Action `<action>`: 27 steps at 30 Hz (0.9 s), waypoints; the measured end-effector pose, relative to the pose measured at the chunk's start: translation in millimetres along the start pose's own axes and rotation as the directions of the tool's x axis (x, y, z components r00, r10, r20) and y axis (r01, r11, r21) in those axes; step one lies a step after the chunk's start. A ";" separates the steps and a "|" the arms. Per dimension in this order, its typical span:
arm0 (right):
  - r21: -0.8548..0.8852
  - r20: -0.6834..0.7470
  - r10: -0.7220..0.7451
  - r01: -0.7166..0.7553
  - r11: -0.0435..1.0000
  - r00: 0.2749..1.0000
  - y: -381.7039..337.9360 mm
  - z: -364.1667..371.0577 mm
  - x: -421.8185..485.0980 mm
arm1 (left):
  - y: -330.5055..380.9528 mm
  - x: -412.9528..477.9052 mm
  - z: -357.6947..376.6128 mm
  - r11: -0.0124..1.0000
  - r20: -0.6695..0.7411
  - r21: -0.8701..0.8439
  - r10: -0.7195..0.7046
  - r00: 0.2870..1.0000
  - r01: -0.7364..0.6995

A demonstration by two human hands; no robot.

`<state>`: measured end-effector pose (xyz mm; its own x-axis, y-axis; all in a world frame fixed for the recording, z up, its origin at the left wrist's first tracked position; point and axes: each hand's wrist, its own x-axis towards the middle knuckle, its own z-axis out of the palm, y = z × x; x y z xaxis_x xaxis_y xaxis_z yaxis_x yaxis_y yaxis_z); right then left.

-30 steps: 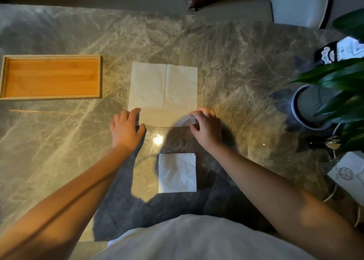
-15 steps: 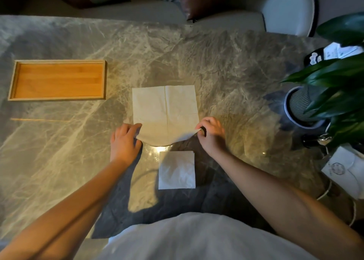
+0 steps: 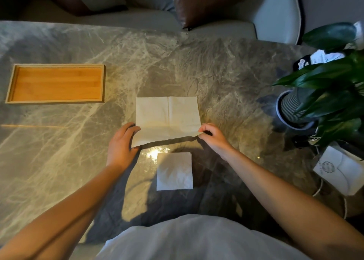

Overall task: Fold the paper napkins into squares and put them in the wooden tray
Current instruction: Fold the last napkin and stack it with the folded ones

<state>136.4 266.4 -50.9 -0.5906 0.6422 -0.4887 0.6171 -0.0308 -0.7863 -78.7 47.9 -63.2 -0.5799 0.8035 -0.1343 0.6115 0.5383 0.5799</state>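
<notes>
Now your two hands have the near edge of the open napkin (image 3: 167, 118) up off the desk (image 3: 226, 78); a second ago that edge lay flat under your fingers, and half a second ago it was only starting to bow. Your right hand (image 3: 213, 139) pinches the near right corner between thumb and fingertips, closed on the paper. Your left hand (image 3: 120, 143) has its thumb and fingers at the near left corner, and its grip looks to be closed on the paper too, though the exact pinch is partly hidden. The far half of the napkin lies flat, well right of the wooden tray (image 3: 8, 86), which holds nothing yet.

That lift suggests the first fold is beginning: the near edge would go over to meet the far edge, along the crease across the sheet. Keep both corners level, since thin paper sags in the middle and can land skewed.

Just near your body lies a folded napkin (image 3: 174, 171), already a square and not yet in the tray. So, judged from the layout, one piece is ready to move, one is mid-fold, and the tray step is all ahead.
</notes>
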 end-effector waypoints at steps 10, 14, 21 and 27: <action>-0.058 -0.065 -0.095 0.091 0.994 0.993 -6.1 -2.4 -5.5 | 9.4 12.8 1.2 0.987 0.026 -0.129 -0.097 0.995 0.099; -0.015 -0.003 -0.030 0.030 0.999 1.000 -5.2 1.8 -5.3 | 6.4 8.3 1.2 0.986 0.020 -0.113 -0.119 0.993 0.121; -0.033 -0.097 0.035 -0.038 0.999 0.995 -3.0 15.9 0.5 | 2.8 5.7 3.4 0.981 -0.006 -0.040 -0.189 0.982 0.188; -0.119 -0.169 0.037 -0.057 0.991 0.985 6.1 19.1 -1.0 | 0.2 4.1 6.8 0.967 0.006 -0.010 -0.256 0.967 0.256</action>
<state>130.8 250.9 -62.4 -0.4715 0.7605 -0.4465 0.7072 0.0236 -0.7066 -77.3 53.1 -69.0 -0.7136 0.6406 -0.2834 0.4375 0.7236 0.5339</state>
